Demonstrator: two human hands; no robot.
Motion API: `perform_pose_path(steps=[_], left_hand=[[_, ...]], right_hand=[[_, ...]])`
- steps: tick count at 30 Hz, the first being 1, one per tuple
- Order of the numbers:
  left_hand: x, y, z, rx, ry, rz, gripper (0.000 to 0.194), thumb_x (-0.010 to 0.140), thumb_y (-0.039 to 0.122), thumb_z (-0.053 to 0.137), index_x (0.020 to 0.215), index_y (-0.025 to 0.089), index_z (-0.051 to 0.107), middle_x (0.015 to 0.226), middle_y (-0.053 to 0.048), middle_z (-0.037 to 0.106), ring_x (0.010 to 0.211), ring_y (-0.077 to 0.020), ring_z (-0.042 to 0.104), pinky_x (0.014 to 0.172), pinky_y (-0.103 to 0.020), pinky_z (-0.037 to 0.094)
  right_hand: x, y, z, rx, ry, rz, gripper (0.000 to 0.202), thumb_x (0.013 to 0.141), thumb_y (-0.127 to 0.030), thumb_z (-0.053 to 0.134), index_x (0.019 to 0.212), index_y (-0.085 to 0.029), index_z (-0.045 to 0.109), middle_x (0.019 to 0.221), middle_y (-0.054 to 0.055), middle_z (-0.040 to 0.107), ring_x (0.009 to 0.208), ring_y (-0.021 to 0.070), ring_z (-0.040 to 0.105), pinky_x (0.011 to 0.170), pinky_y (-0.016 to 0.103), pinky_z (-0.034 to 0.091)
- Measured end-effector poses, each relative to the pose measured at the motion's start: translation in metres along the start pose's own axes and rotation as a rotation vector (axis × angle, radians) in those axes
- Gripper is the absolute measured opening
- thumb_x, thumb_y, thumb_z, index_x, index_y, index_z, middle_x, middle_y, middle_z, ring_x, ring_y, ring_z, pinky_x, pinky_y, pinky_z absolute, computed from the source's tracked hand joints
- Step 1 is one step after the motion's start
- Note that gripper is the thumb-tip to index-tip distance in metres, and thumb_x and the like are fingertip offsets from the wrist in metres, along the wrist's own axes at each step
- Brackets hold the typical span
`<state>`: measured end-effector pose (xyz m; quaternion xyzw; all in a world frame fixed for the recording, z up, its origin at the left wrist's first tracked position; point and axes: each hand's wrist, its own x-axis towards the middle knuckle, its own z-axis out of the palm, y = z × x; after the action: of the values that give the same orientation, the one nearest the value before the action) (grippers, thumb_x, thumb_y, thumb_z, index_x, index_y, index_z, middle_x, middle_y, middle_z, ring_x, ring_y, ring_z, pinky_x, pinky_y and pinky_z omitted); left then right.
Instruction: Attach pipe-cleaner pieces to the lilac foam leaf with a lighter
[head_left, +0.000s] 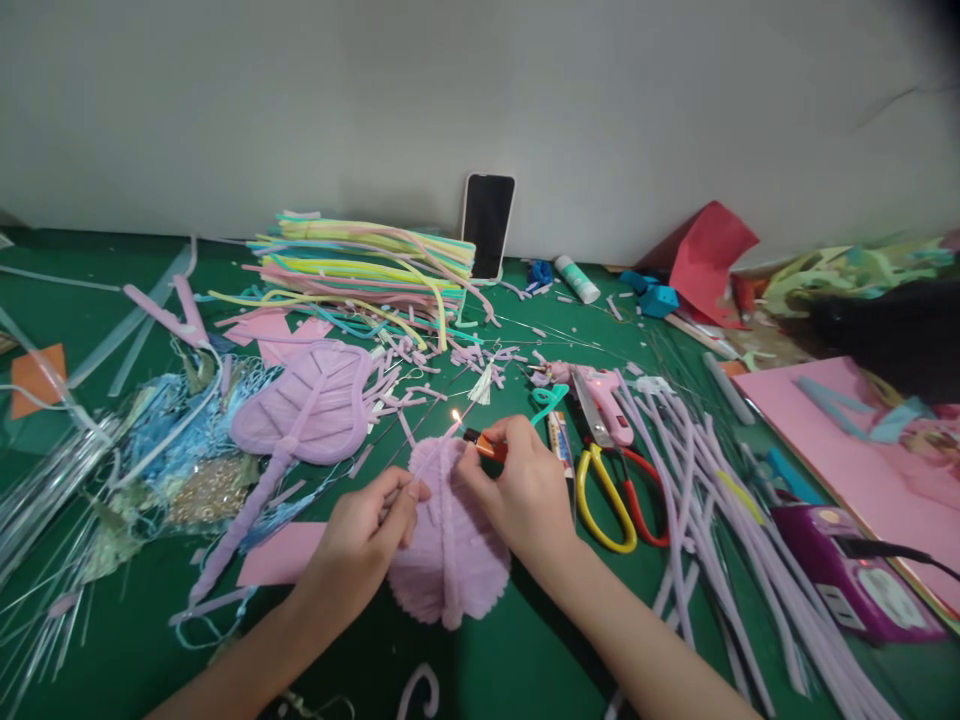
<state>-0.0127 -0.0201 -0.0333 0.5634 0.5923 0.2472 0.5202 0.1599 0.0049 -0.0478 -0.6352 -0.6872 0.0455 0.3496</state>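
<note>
An orange lighter [489,447] with a small flame at its tip is gripped by my right hand [525,487], whose fingers are closed around it. My left hand [373,520] pinches a thin lilac pipe cleaner [433,460], its far end close to the flame. Below both hands lies a lilac fan-shaped piece [472,560] with a scalloped edge and a raised centre rib, partly covered by my fingers. To the left rests a lilac leaf-shaped fan [304,405] with a wrapped handle. Lilac offcuts [397,370] are scattered beyond my hands.
Scissors [611,495] with yellow and red handles and a pink glue gun [604,395] lie to the right, beside long lilac pipe cleaners [739,520]. A purple device [855,570] sits farther right. Coloured pipe cleaners [360,265] are heaped at the back near a propped phone [487,225].
</note>
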Motion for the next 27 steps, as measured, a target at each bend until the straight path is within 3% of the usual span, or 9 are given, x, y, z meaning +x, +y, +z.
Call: perform_pose_path(steps=[7, 10, 14, 19, 27], left_hand=[[0.0005, 0.0039, 0.0027, -0.124, -0.041, -0.037, 0.035, 0.09, 0.051, 0.042, 0.091, 0.019, 0.055, 0.05, 0.008, 0.05, 0.031, -0.0073, 0.04, 0.035, -0.02, 0.029], [0.0017, 0.0058, 0.0035, -0.131, -0.023, -0.041, 0.034, 0.088, 0.051, 0.046, 0.084, 0.019, 0.055, 0.049, 0.008, 0.049, 0.033, -0.007, 0.039, 0.035, -0.019, 0.029], [0.0005, 0.0069, 0.0023, -0.126, 0.021, -0.024, 0.029, 0.09, 0.042, 0.045, 0.072, 0.019, 0.05, 0.051, 0.005, 0.05, 0.044, -0.0074, 0.042, 0.041, -0.017, 0.029], [-0.0022, 0.0053, 0.0003, -0.152, -0.033, -0.065, 0.018, 0.089, 0.03, 0.043, 0.076, 0.019, 0.049, 0.055, 0.005, 0.059, 0.041, -0.0062, 0.038, 0.04, -0.017, 0.027], [0.0005, 0.0025, 0.0009, -0.196, -0.072, -0.107, 0.027, 0.088, 0.047, 0.046, 0.091, 0.021, 0.047, 0.062, 0.004, 0.064, 0.032, -0.0076, 0.047, 0.032, -0.017, 0.028]], right_hand=[[-0.0008, -0.0004, -0.0007, 0.049, -0.041, 0.009, 0.01, 0.079, -0.028, 0.052, 0.081, -0.022, 0.044, 0.071, 0.001, 0.06, 0.062, 0.0155, 0.061, 0.053, 0.025, 0.044], [-0.0005, -0.001, -0.0004, 0.052, -0.043, 0.011, 0.01, 0.08, -0.029, 0.051, 0.08, -0.021, 0.044, 0.072, 0.001, 0.06, 0.062, 0.0154, 0.06, 0.054, 0.026, 0.044], [-0.0009, -0.0016, -0.0001, 0.065, -0.062, 0.018, 0.01, 0.08, -0.029, 0.052, 0.081, -0.021, 0.045, 0.071, 0.001, 0.06, 0.062, 0.0158, 0.061, 0.054, 0.026, 0.044], [-0.0023, -0.0017, 0.0018, 0.045, -0.056, 0.009, 0.012, 0.08, -0.029, 0.053, 0.082, -0.02, 0.046, 0.073, 0.002, 0.061, 0.063, 0.0161, 0.061, 0.055, 0.026, 0.045], [-0.0034, -0.0018, 0.0045, 0.044, -0.055, 0.005, 0.012, 0.081, -0.03, 0.052, 0.082, -0.021, 0.045, 0.072, 0.001, 0.059, 0.062, 0.0154, 0.06, 0.055, 0.026, 0.045]])
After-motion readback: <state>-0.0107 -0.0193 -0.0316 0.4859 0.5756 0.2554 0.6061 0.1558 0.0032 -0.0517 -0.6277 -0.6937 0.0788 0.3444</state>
